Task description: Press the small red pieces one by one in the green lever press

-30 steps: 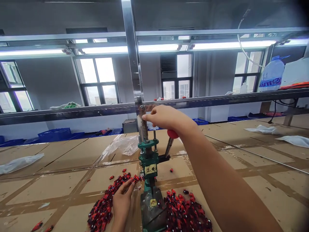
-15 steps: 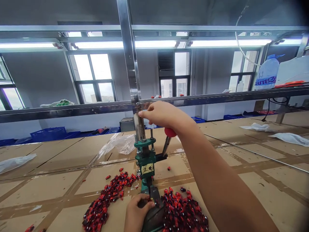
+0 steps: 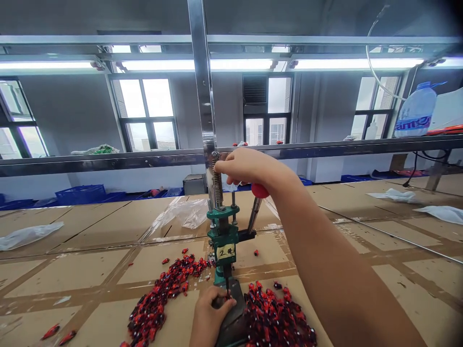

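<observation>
A green hand press (image 3: pixel 226 236) with a yellow "2#" label stands upright before me, its coil spring (image 3: pixel 218 188) at the top. My left hand (image 3: pixel 211 311) is pinched at the press base (image 3: pixel 235 313), right under the thin punch (image 3: pixel 227 284). A small reddish piece shows between its fingertips, mostly hidden. My right hand (image 3: pixel 249 166) arches over the lever's red ball knob (image 3: pixel 260 191), the heel of the hand against it. Its thumb reaches the spring, and the other fingers hang loosely bent. Piles of small red-and-black pieces lie left (image 3: pixel 159 294) and right (image 3: pixel 277 315) of the base.
Cardboard sheets joined with tape cover the table (image 3: pixel 90 270). A metal post (image 3: pixel 202 86) and crossbar (image 3: pixel 152 158) stand behind the press. A thin rod (image 3: pixel 390 234) and plastic bags (image 3: pixel 394 195) lie at right. A large water bottle (image 3: pixel 415 111) sits on the shelf.
The whole scene has shifted slightly to the right as my head turned. The punch now shows close above my left fingertips. My right hand keeps its place over the knob.
</observation>
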### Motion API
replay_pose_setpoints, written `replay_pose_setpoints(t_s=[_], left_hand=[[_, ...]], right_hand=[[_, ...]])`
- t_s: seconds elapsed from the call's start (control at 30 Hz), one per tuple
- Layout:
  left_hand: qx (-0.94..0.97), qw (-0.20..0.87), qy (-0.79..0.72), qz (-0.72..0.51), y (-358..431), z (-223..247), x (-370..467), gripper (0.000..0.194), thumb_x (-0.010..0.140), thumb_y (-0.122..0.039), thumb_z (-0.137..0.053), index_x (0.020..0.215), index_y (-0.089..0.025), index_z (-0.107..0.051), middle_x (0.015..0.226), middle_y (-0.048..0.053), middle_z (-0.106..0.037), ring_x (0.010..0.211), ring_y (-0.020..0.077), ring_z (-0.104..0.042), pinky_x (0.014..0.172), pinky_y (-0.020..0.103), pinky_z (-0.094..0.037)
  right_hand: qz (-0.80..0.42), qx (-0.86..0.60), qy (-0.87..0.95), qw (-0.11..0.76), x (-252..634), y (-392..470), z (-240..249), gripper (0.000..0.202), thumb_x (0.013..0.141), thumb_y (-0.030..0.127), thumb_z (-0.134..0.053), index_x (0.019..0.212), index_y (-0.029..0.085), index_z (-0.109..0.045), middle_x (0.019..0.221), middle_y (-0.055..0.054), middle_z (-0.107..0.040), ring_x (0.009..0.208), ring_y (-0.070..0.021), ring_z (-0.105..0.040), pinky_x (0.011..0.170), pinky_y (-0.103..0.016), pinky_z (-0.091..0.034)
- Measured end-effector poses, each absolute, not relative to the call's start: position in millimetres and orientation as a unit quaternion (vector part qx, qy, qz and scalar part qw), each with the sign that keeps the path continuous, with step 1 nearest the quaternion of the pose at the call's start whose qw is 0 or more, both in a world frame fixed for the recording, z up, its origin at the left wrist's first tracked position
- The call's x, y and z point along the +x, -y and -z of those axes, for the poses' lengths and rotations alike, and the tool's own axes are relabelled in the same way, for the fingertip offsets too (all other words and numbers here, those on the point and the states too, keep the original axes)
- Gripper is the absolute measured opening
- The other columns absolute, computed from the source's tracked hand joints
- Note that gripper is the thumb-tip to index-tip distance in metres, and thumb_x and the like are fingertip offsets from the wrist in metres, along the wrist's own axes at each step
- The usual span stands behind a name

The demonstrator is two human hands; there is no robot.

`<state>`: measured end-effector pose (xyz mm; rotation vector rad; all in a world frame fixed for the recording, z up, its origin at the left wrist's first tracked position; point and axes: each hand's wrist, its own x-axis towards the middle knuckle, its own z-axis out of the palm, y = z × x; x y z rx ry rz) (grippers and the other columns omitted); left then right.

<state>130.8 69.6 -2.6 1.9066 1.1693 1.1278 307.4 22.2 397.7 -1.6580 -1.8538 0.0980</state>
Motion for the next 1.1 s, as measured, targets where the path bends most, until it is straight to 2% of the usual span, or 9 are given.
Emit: replay_pose_setpoints(t_s=[0.23, 0.33, 0.43, 0.63, 0.77, 0.83, 0.9, 0.97, 1.1], left_hand=[[0.706, 0.316, -0.458, -0.437, -64, 0, 131, 0.035, 0.064, -0.056, -0.081, 0.073, -0.022, -0.075, 0.072, 0.004, -0.073, 0.071, 0.0245, -0.065, 0.071, 0.034, -0.052], [0.691, 0.318, -0.479, -0.438, -63, 2, 131, 0.029, 0.063, -0.046, -0.082, 0.079, -0.022, -0.077, 0.075, 0.004, -0.074, 0.073, 0.0247, -0.066, 0.073, 0.035, -0.053], [0.696, 0.317, -0.482, -0.428, -65, 4, 132, 0.025, 0.063, -0.041, -0.082, 0.078, -0.022, -0.076, 0.076, 0.003, -0.075, 0.074, 0.0242, -0.066, 0.073, 0.034, -0.053], [0.704, 0.303, -0.467, -0.441, -64, -1, 132, 0.028, 0.061, -0.045, -0.083, 0.069, -0.022, -0.07, 0.068, 0.001, -0.07, 0.069, 0.023, -0.063, 0.068, 0.033, -0.05], [0.705, 0.321, -0.459, -0.435, -60, -6, 129, 0.027, 0.064, -0.045, -0.08, 0.074, -0.022, -0.072, 0.075, 0.003, -0.073, 0.074, 0.0254, -0.066, 0.071, 0.035, -0.051], [0.712, 0.323, -0.455, -0.426, -59, -5, 127, 0.023, 0.068, -0.043, -0.076, 0.078, -0.022, -0.073, 0.082, 0.005, -0.076, 0.08, 0.0272, -0.068, 0.076, 0.037, -0.052], [0.724, 0.314, -0.448, -0.42, -59, -3, 126, 0.02, 0.072, -0.04, -0.073, 0.081, -0.022, -0.074, 0.086, 0.006, -0.076, 0.085, 0.0284, -0.068, 0.08, 0.039, -0.052], [0.731, 0.301, -0.449, -0.417, -59, -1, 126, 0.018, 0.073, -0.038, -0.072, 0.082, -0.022, -0.074, 0.088, 0.007, -0.076, 0.087, 0.029, -0.068, 0.081, 0.04, -0.053], [0.72, 0.238, -0.502, -0.416, -54, 3, 129, 0.015, 0.074, -0.038, -0.073, 0.081, -0.025, -0.076, 0.094, 0.007, -0.076, 0.096, 0.0319, -0.069, 0.086, 0.042, -0.052]], right_hand=[[0.012, -0.658, 0.676, 0.331, 298, 30, -374, 0.051, 0.085, 0.07, -0.052, 0.096, 0.026, -0.074, 0.095, -0.008, -0.075, 0.078, -0.0256, -0.069, 0.06, -0.037, -0.049], [0.078, -0.672, 0.622, 0.395, 284, 72, -296, 0.051, 0.091, 0.064, -0.047, 0.128, 0.032, -0.063, 0.121, -0.008, -0.071, 0.103, -0.0291, -0.07, 0.076, -0.041, -0.058], [0.138, -0.652, 0.631, 0.397, 272, 84, -181, 0.075, 0.089, 0.048, -0.058, 0.156, 0.028, -0.032, 0.154, -0.012, -0.048, 0.134, -0.0297, -0.056, 0.096, -0.042, -0.058], [0.202, -0.731, 0.568, 0.319, 252, 56, -62, 0.077, 0.07, 0.029, -0.072, 0.144, 0.018, -0.056, 0.161, -0.021, -0.032, 0.141, -0.043, -0.046, 0.107, -0.057, -0.049], [0.171, -0.72, 0.591, 0.321, 259, 71, -94, 0.053, 0.074, 0.03, -0.064, 0.125, 0.022, -0.072, 0.159, -0.011, -0.039, 0.149, -0.0386, -0.035, 0.117, -0.056, -0.041], [0.132, -0.696, 0.61, 0.355, 267, 85, -129, 0.032, 0.082, 0.031, -0.058, 0.105, 0.026, -0.079, 0.147, -0.009, -0.056, 0.143, -0.0352, -0.046, 0.113, -0.05, -0.047], [0.081, -0.661, 0.636, 0.39, 274, 96, -178, 0.034, 0.092, 0.037, -0.048, 0.08, 0.027, -0.078, 0.107, -0.01, -0.077, 0.113, -0.03, -0.069, 0.094, -0.042, -0.057], [0.041, -0.63, 0.672, 0.387, 281, 98, -234, 0.056, 0.098, 0.048, -0.04, 0.055, 0.026, -0.068, 0.054, -0.005, -0.065, 0.058, -0.02, -0.065, 0.06, -0.034, -0.05], [0.009, -0.589, 0.674, 0.445, 291, 69, -326, 0.061, 0.096, 0.051, -0.046, 0.045, 0.02, -0.062, 0.041, 0.0, -0.053, 0.039, -0.0093, -0.046, 0.045, -0.027, -0.034]])
